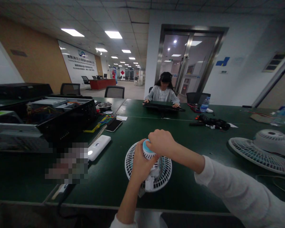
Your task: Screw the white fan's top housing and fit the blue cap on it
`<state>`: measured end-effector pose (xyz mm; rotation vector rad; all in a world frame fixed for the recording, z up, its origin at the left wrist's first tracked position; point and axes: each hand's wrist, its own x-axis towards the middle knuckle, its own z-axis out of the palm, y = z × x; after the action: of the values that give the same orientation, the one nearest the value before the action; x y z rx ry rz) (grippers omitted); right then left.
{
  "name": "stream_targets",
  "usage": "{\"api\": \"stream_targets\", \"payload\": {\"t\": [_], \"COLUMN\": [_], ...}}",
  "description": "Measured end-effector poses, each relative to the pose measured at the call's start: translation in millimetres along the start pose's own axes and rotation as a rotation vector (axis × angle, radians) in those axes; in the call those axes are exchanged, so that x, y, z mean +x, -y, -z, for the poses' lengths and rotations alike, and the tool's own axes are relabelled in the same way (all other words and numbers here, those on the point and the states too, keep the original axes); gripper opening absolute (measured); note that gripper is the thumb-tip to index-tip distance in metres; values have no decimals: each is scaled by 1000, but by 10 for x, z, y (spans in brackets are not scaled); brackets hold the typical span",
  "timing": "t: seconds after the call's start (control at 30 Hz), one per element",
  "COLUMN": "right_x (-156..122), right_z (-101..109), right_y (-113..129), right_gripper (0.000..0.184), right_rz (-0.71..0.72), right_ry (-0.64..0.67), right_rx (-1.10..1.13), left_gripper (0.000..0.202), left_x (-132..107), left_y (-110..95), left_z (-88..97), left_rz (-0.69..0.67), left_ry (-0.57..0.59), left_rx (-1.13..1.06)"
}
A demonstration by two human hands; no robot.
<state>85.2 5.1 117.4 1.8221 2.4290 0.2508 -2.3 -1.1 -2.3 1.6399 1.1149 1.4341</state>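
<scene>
A small white desk fan lies on the green table, its round grille (148, 169) facing up and its motor housing with a pale blue cap (148, 148) standing above it. My left hand (141, 164) wraps the housing from the near side. My right hand (161, 142) grips the top of the housing from the right, partly covering the blue cap. Both hands hide most of the housing, and the fan's lower parts are partly hidden behind my left wrist.
A second white fan (261, 152) lies at the right. At left stand an open black computer case (61, 118), a white power bank (99, 147) and a phone (114, 125). Across the table, a seated person (162, 93) has both hands on a black object. Black cables (213, 122) lie beyond.
</scene>
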Motion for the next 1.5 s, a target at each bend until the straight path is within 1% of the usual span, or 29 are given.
{"api": "stream_targets", "payload": {"t": [0.17,0.27,0.33,0.37,0.4,0.43,0.47,0.5,0.53,0.57,0.63,0.67,0.73,0.83,0.93,1.0,1.1,1.17,1.23,1.3,1.4,1.5], "right_x": [11,-17,-68,-101,-136,-170,-200,-225,-241,-251,-257,-258,-275,-357,-501,-602,-723,-780,-828,-878,-970,-1074], "right_z": [-91,-106,-88,-75,-63,-55,-54,-62,-77,-99,-156,-185,-238,-307,-395,-470,-583,-637,-667,-685,-761,-977], "right_y": [-6,-64,-139,-185,-234,-283,-327,-364,-390,-405,-401,-389,-369,-424,-607,-770,-1039,-1241,-1466,-1709,-2053,-2275], "right_gripper": [35,38,42,41,37,32,30,32,34,33,30,30,30,28,26,24,21,22,21,20,18,20], "right_rz": [-56,-58,-45,-23,12,56,118,193,266,327,377,360,276,154,25,-71,-243,-377,-479,-535,-603,-685], "right_ry": [4,-8,-37,-51,-61,-63,-58,-49,-45,-47,-71,-88,-114,-149,-202,-237,-282,-302,-310,-313,-318,-317], "right_rx": [74,109,118,123,131,138,151,170,196,228,292,313,323,326,352,369,383,389,407,453,591,799], "left_gripper": [52,58,61,60,59,59,61,63,62,62,58,57,56,50,39,38,32,31,30,32,33,34], "left_x": [-5,-31,-64,-85,-108,-133,-159,-185,-209,-231,-258,-261,-248,-212,-204,-216,-221,-193,-135,-50,105,248], "left_y": [-28,-24,18,55,104,164,230,300,368,430,525,554,579,545,453,377,263,190,116,34,-111,-260], "left_z": [-36,-43,15,71,145,232,327,423,512,588,683,698,668,503,223,-21,-438,-712,-955,-1155,-1373,-1530], "left_rz": [-19,-19,-7,8,34,87,175,312,453,515,573,587,615,632,616,635,658,665,644,589,455,293], "left_ry": [-12,-3,11,5,-38,-102,-171,-219,-219,-215,-187,-173,-160,-159,-150,-159,-153,-142,-144,-140,-118,-77], "left_rx": [37,50,-2,-25,-17,40,107,172,214,215,188,163,105,-22,-183,-280,-428,-484,-501,-486,-410,-282]}}
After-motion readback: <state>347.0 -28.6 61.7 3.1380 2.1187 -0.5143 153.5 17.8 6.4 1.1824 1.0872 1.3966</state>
